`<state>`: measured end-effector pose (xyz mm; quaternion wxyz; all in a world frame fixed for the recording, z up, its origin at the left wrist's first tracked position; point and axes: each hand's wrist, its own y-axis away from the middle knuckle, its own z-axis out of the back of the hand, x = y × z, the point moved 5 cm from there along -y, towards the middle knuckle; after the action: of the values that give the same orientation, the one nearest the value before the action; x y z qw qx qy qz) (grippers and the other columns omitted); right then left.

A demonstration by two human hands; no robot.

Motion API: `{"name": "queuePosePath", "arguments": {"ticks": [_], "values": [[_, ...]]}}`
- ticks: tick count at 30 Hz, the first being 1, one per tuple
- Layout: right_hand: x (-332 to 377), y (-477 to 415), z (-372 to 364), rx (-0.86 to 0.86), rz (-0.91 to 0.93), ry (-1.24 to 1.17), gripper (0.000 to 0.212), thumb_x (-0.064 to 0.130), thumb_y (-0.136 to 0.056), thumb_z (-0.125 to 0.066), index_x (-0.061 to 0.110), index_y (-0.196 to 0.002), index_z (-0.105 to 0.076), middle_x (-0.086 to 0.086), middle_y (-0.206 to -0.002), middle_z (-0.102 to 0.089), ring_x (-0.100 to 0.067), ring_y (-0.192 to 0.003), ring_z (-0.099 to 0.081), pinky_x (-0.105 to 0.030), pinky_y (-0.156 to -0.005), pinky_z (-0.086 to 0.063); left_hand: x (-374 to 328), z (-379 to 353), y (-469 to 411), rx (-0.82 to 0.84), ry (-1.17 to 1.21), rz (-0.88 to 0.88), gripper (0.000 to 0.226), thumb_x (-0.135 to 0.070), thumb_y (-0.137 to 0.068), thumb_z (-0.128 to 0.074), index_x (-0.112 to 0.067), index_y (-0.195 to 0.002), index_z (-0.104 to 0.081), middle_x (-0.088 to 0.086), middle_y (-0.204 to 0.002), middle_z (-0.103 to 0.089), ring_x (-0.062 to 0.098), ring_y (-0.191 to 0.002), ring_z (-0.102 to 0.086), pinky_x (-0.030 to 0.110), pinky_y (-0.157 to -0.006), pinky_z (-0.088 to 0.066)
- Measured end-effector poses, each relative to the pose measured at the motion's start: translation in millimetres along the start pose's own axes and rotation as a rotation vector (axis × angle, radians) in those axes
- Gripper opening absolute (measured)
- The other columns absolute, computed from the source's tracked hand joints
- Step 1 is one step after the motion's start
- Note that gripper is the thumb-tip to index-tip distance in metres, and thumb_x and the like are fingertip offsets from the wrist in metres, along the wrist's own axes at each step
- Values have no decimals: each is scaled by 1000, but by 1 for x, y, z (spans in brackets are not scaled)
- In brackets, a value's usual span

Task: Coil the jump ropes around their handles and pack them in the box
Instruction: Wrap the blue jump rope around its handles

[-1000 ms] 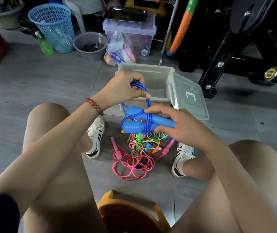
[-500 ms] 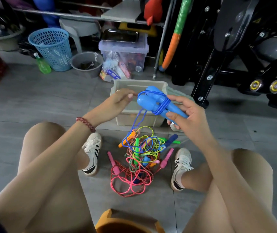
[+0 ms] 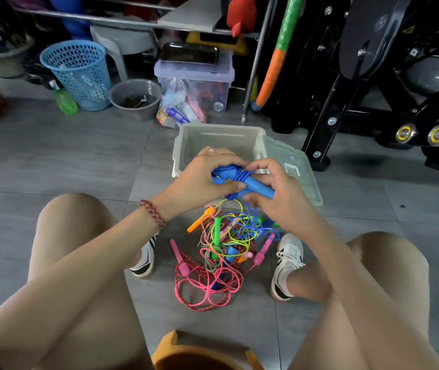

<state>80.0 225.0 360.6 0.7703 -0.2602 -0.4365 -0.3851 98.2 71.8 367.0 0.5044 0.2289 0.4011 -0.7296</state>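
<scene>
Head view: left hand [image 3: 205, 177] and right hand [image 3: 279, 193] both grip the blue handles [image 3: 253, 184], rope wound between their fingers.

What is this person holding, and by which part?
The blue jump rope, in both hands: the left hand grips the thick end of its paired handles, the right hand the thin end, with the cord coiled around the middle.

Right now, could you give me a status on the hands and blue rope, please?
Left hand and right hand grip blue jump rope, coiled. Box open beyond. Tangled ropes heaped beneath.
</scene>
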Motion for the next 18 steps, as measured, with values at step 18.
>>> {"name": "queuePosePath", "arguments": {"ticks": [18], "values": [[8, 6, -5, 111, 41, 85, 50, 13, -80, -73, 30, -116, -43, 22, -102, -64, -1, -97, -64, -29, -89, -49, 1, -2, 7, -63, 108, 46, 20, -36, -82, -60, -29, -98, -70, -19, -90, -69, 7, -90, -52, 29, -87, -39]]}}
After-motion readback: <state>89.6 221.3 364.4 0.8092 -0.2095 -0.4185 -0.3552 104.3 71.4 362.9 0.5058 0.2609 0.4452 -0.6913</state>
